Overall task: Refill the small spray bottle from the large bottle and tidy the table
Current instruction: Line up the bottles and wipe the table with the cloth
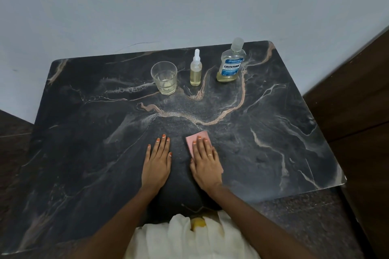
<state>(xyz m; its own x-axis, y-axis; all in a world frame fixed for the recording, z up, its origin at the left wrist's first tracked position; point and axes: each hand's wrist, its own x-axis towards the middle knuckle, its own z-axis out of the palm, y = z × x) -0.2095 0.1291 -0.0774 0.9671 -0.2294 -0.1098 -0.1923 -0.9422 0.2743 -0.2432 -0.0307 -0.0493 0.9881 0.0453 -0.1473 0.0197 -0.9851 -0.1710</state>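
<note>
Dark marble with pale and pinkish veins makes up the table (273, 132), which stands against a light grey wall (147, 6), with dark floor showing at its left and right.

Along the far edge, from left to right, stand three things in a row. First is a clear glass (164, 78), upright, with a shallow layer of pale yellow liquid in its bottom. Near it on the right is the spray bottle (196, 69), small and upright, its white nozzle under a clear cap, filled most of the way with yellowish liquid. Further right, apart from it, is the large bottle (231, 62), upright and capped, with a blue Listerine label and only a low band of yellow liquid at its base.

Near the front edge, the left hand (156, 164) lies flat on the bare marble, palm down, fingers straight and close together, holding nothing. Just to its right, not touching it, the right hand (206, 164) lies flat too, palm down, pressing on a pink cloth (194, 140); it does not grasp it, the fingers lie stretched out over it, and the cloth shows beyond the fingertips and at the thumb side. A ring sits on one finger of this hand.

At the bottom, white fabric (179, 237) covers the person's lap.
</note>
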